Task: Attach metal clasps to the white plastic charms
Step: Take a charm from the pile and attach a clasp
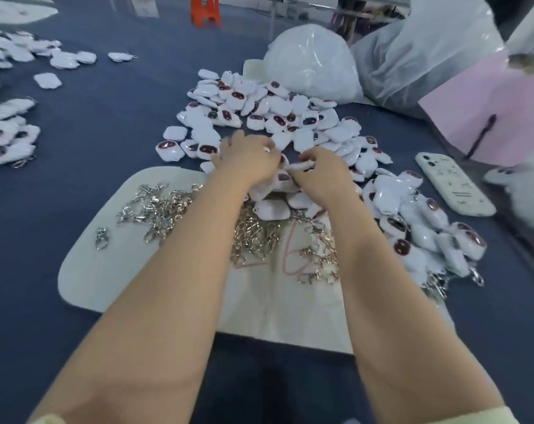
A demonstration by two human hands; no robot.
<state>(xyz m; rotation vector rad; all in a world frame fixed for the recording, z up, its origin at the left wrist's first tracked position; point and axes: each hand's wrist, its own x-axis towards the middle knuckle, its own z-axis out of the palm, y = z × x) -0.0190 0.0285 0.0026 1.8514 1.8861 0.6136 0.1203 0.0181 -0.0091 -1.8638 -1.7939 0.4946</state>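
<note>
Bare forearms [183, 270] stretch forward over the white mat [106, 270] strewn with metal clasps [158, 209]. The right hand [320, 175] pinches a white charm [299, 166]; the left hand [247, 160] beside it has fingers curled, their hold unclear. Beyond lies the charm pile [290, 117].

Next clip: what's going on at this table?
A person works bare-handed at a blue-covered table. Both hands meet at the near edge of a pile of white charms. The right hand pinches one charm edge-on. The left hand is curled close against it, though blur hides its grip. Loose metal clasps lie on a white mat under the forearms. A second heap of charms, some showing clasps, lies beside a phone.
</note>
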